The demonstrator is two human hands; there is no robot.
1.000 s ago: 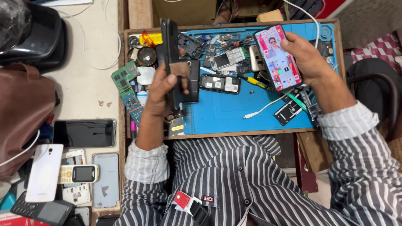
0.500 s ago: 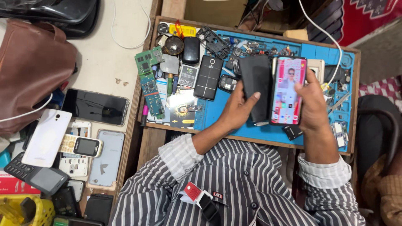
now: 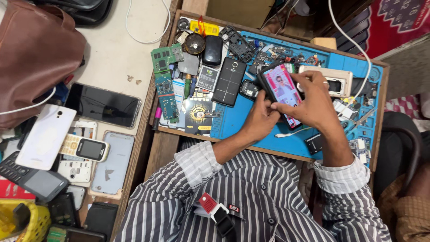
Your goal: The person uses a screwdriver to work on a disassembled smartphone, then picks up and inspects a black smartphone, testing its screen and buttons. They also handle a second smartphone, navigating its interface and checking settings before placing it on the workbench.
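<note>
Over the blue work mat [image 3: 233,123], both my hands hold one smartphone [image 3: 280,87] with a lit pink screen. A black case edge [image 3: 262,80] shows along its left side. My left hand [image 3: 260,120] grips the phone's lower left corner with fingers and thumb. Lying across the right half of the screen, my right hand [image 3: 314,101] has its fingers curled over the far edge. How far the case sits on the phone is hidden by my fingers.
Green circuit boards [image 3: 163,67], a battery [image 3: 207,78], a black back cover [image 3: 229,80] and several small parts litter the mat. On the table to the left lie a black phone [image 3: 103,105], a white phone [image 3: 45,136], a keypad phone [image 3: 84,148] and a brown bag [image 3: 36,54].
Earlier my left hand held the black case apart from the phone in my right hand. The two have come together, and both hands have closed on the phone low over the mat.
</note>
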